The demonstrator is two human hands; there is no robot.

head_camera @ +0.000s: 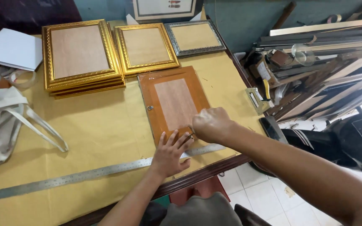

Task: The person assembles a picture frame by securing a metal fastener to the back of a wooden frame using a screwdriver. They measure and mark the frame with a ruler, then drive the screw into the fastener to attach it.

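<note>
Brown wooden frame (173,102), lying face-down at the centre of the yellow-covered table (101,129). The left hand (170,154) presses flat, fingers spread, on its lower edge beside the steel ruler (84,173). The right hand (211,124), fingers curled closed, appears to work a small fastener at the backing's corner; what it pinches is hidden. Gold frames (80,54) are stacked at upper left.

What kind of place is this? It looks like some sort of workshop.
Most likely a picture-framing workshop. Gold frames lie face down on a paper-covered table, a long steel ruler lies along its near edge, and lengths of frame moulding are stacked at the right.
</note>
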